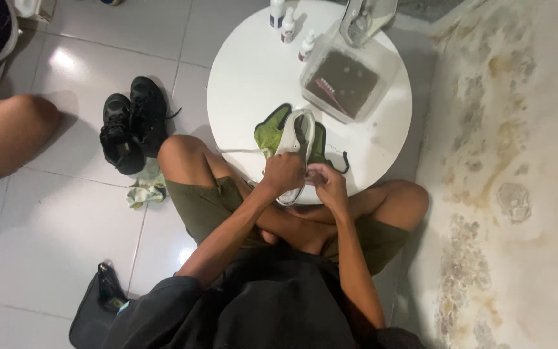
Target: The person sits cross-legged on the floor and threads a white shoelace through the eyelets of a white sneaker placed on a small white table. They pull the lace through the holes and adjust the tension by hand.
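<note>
- The green-and-white sneaker (pixel 295 139) lies sole-up, its white sole showing between black-edged green sides.
- Its long axis runs near to far.
- It rests at the near edge of the round white table (pixel 247 71).
- The left hand (pixel 283 172) grips the sneaker's near end; the right hand (pixel 328 183) pinches beside it.

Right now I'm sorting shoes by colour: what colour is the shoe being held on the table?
The shoe is green with white trim, seen in the head view.

The person sitting on the floor wears a loose black short-sleeved top and olive-green shorts. Forearms, knees and both hands, left hand (pixel 283 172) and right hand (pixel 328 184), are bare, without gloves.
</note>
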